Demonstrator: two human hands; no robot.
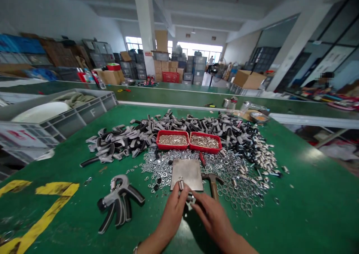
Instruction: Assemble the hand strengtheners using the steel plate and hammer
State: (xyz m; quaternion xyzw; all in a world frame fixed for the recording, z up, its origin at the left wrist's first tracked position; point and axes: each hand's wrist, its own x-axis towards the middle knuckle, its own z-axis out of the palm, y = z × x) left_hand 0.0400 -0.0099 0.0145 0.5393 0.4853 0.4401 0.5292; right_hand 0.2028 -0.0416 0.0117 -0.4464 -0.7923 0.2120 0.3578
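Observation:
My left hand [174, 205] is closed, pinching a coiled metal spring [181, 184] near the front edge of a square steel plate [186, 172]. My right hand [211, 211] meets it from the right, its fingers closed about a small shiny metal part [191, 197] between the hands. Its exact shape is partly covered by fingers. Just beyond my right hand lies a hammer [214, 185]. A red-handled screwdriver [202, 158] lies by the plate's far right corner. To the left sit several hand grip strengtheners [120, 200] with grey and black handles.
Two red trays [172, 148] of tiny metal parts stand behind the plate. Loose rings [232, 190] surround it, with a heap of grey-black handles [126, 140] behind. A grey crate [84, 114] stands at left. Another person [319, 84] sits far right.

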